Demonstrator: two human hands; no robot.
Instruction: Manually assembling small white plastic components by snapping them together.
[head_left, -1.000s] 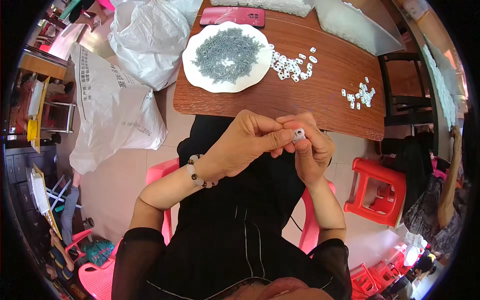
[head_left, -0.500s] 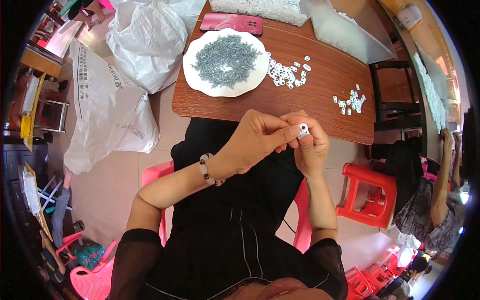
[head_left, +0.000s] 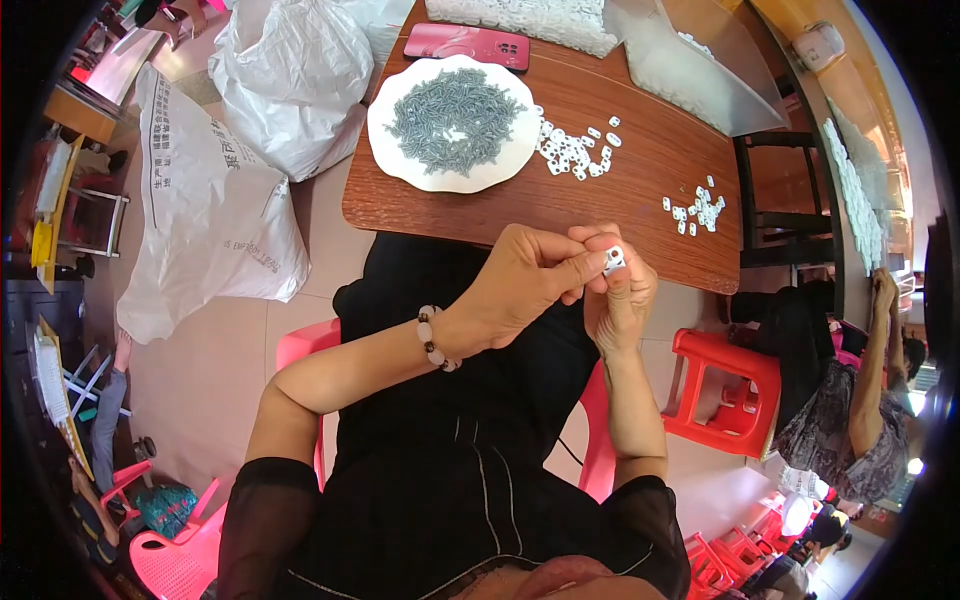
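My two hands meet just off the table's near edge. My right hand (head_left: 622, 300) is closed around a small white plastic piece with a round hole (head_left: 614, 261), held between thumb and fingers. My left hand (head_left: 510, 285), with a beaded bracelet at the wrist, is closed in a pinch against the left side of that piece; what its fingertips hold is hidden. Beyond them, a white scalloped plate (head_left: 385, 140) carries a heap of small grey screw-like pins (head_left: 455, 105). Right of the plate lies a loose pile of similar white pieces (head_left: 570, 152), and a smaller group (head_left: 697, 212) sits farther right.
A pink phone (head_left: 467, 46) lies behind the plate, near a mass of white pieces (head_left: 520, 15) and a translucent bag (head_left: 690, 85). Large white sacks (head_left: 210, 220) stand left of the brown table (head_left: 440, 215). A red stool (head_left: 725, 390) and another person (head_left: 850, 420) are at the right.
The view has shifted slightly. Both hands stay together at the white piece, which has turned a little and shows its hole more fully.
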